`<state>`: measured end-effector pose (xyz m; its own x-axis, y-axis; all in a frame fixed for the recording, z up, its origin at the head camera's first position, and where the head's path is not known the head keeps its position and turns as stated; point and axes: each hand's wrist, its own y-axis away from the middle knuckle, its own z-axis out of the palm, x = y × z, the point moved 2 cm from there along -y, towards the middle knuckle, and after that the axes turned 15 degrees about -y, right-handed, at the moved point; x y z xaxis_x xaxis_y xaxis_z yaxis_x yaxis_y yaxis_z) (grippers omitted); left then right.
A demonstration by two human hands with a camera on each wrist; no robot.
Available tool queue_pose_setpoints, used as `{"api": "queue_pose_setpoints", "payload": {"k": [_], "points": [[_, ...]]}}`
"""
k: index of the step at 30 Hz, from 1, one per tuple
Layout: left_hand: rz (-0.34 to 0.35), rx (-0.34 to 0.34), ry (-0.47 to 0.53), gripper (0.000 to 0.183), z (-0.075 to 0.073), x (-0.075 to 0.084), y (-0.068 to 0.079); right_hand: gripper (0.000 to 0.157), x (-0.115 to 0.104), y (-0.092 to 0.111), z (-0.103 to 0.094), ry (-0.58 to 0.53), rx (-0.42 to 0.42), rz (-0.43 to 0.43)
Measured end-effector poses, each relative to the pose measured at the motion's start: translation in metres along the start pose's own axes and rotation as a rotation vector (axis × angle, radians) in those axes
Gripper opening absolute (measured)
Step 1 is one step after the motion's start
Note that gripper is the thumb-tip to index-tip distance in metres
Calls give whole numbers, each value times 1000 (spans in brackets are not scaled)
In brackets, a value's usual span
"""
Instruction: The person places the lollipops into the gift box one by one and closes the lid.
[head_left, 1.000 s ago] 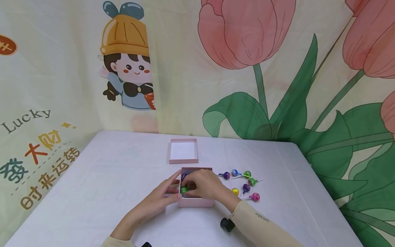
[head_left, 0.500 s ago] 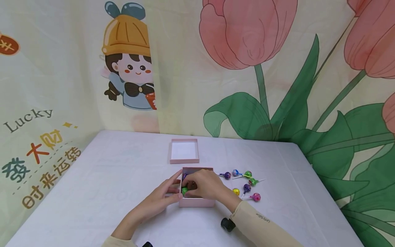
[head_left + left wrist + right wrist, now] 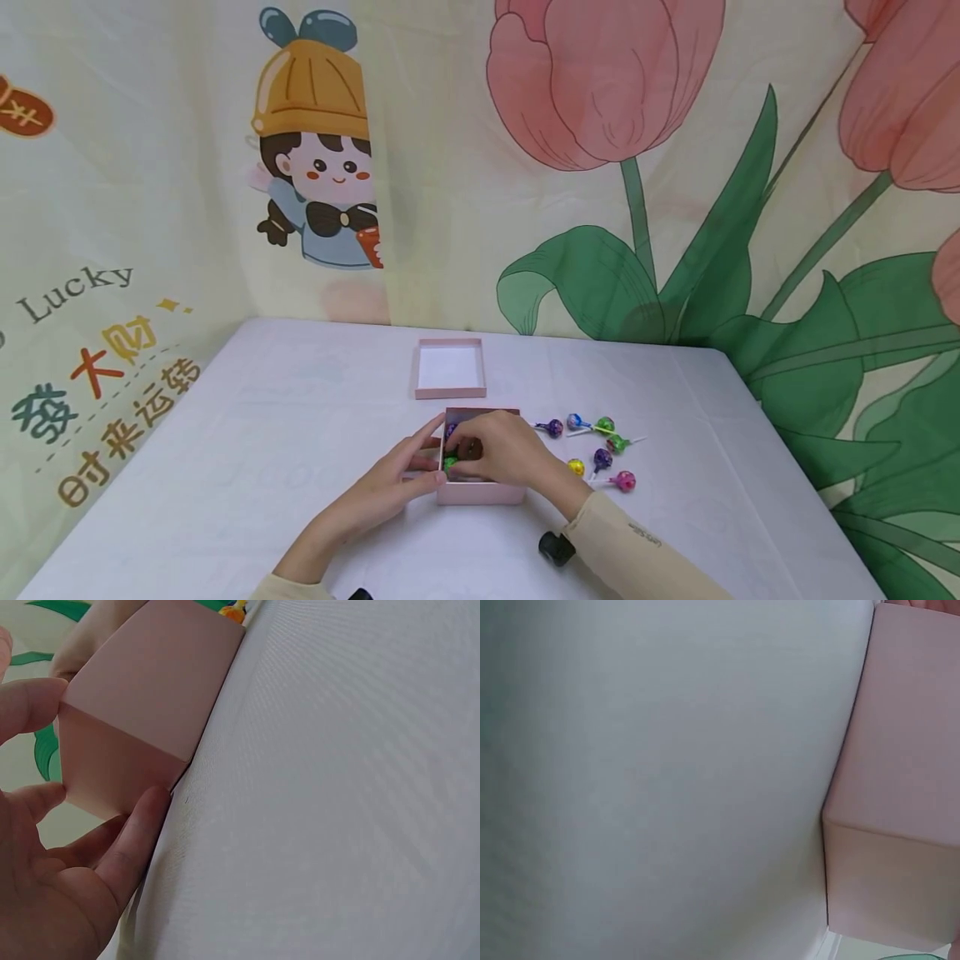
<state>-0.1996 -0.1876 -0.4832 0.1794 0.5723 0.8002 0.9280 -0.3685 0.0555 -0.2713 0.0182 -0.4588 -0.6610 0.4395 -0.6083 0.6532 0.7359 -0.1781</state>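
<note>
The left hand (image 3: pixel 392 477) rests spread fingers against the pink box (image 3: pixel 480 494) while the right hand (image 3: pixel 508 448) dips inside near a green candy (image 3: pixel 450 463), whether gripping anything I can't tell.

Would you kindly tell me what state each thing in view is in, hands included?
Pink box: upright, open at the top.
Lid: off, lying hollow side up beyond the box.
Loose lollipops: wrapped, lying right of the box.
Green candy: inside the box, partly hidden.
Left hand: touching the box's left side.
Right hand: dipped into the box; whether it holds anything is unclear.
</note>
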Motion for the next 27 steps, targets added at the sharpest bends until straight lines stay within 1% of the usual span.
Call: {"api": "queue_pose_setpoints", "payload": {"k": [3, 8, 11, 14, 19, 24, 27], "points": [[-5, 3, -5, 80, 1, -1, 0, 19, 1, 1, -1, -50, 6, -15], [10, 4, -3, 80, 1, -1, 1, 18, 3, 2, -4, -175, -34, -31], [23, 0, 1, 80, 1, 1, 2, 17, 2, 4, -10, -266, -56, -38], [23, 2, 4, 79, 0, 2, 2, 17, 0, 8, -19, -324, -61, -44], [8, 7, 4, 80, 0, 2, 2, 21, -1, 16, -40, -318, -29, -51], [-3, 11, 1, 81, -1, 2, 1, 24, 4, 31, -70, -261, 46, -30], [2, 6, -2, 81, -1, 2, 1, 25, 12, 42, -88, -217, 83, -4]]}}
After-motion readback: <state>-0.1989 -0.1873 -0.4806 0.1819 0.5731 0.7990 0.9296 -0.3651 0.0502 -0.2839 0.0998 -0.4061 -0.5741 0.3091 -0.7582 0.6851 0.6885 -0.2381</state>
